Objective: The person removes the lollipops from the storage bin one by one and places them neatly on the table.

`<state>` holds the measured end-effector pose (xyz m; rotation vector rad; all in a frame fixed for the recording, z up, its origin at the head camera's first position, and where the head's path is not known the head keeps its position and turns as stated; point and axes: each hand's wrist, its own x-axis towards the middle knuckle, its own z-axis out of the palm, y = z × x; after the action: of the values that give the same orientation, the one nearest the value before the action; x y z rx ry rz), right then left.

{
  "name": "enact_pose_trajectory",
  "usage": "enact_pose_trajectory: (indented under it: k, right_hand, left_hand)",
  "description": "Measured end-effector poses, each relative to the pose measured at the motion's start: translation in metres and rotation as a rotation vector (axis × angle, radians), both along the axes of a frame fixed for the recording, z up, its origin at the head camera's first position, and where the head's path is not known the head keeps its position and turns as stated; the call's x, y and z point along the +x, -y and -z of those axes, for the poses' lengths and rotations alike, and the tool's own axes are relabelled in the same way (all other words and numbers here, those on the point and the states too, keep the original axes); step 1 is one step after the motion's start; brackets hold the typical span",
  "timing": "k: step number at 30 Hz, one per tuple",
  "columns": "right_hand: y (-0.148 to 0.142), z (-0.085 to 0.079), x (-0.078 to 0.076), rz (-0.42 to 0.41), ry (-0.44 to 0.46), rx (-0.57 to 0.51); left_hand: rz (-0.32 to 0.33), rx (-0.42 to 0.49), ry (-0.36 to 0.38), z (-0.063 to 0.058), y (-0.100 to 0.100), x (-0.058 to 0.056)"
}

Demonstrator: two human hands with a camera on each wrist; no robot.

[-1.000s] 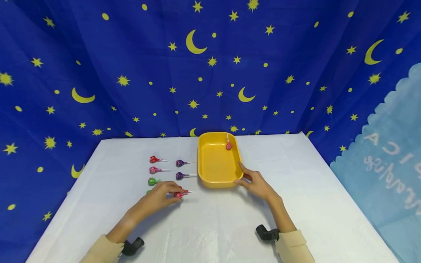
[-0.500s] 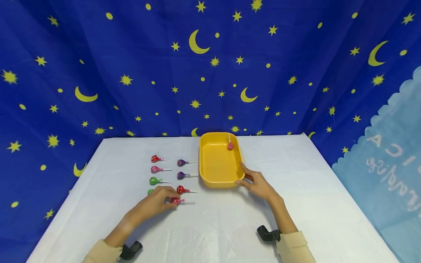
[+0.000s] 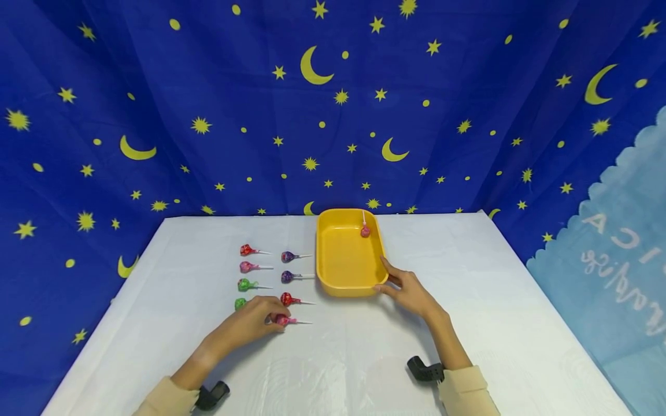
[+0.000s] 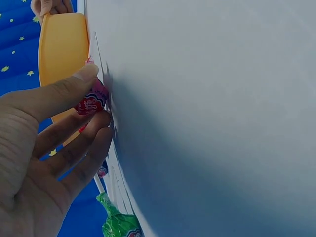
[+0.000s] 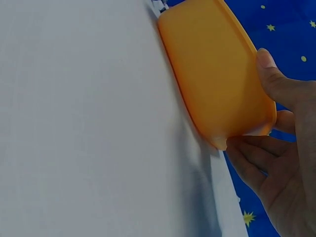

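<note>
My left hand [image 3: 258, 318] pinches a pink lollipop [image 3: 284, 320] by its wrapped head between thumb and fingers, low at the white tabletop. Its stick points right, and in the left wrist view the pink wrapper [image 4: 94, 98] shows under the thumb. Just beyond it lies a red lollipop [image 3: 289, 299]. My right hand [image 3: 408, 290] grips the near right corner of a yellow plastic tray [image 3: 351, 290], thumb at the rim and fingers against the wall in the right wrist view. Inside the tray, near its far right corner, lies another pink lollipop [image 3: 365, 231].
Two purple lollipops [image 3: 288, 277] lie beyond the red one, left of the tray. Further left is a column with a red lollipop [image 3: 246, 249], a pink one [image 3: 245, 266] and green ones [image 3: 244, 284], the nearest partly behind my left hand. A star-patterned blue cloth [image 3: 260, 115] stands behind the table.
My left hand has brought the pink lollipop from over the red one toward the near side, down beside it. My right hand stays at the tray corner.
</note>
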<state>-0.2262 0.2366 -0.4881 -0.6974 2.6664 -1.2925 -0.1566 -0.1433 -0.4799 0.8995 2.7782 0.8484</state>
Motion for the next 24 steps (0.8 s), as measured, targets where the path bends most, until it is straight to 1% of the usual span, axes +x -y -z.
enact_pose_trajectory:
  k: [6,13,16,19,24]
  right_hand:
    - [0.001,0.0,0.0,-0.009,-0.002,-0.003]
    - [0.001,0.0,0.0,-0.006,0.0,0.0]
    - [0.001,0.0,0.001,0.0,-0.003,0.002]
    - [0.001,0.0,0.002,0.007,0.002,0.003]
    - [0.0,0.0,0.001,0.002,0.012,-0.003]
  left_hand:
    - [-0.008,-0.012,-0.001,0.0,0.0,0.002]
    - [-0.02,-0.013,-0.064,-0.003,0.002,0.002]
    - [-0.03,-0.007,-0.077,-0.006,0.003,0.001]
    - [-0.042,-0.021,-0.086,-0.011,0.004,0.0]
    - [-0.072,-0.065,-0.055,-0.021,0.002,-0.002]
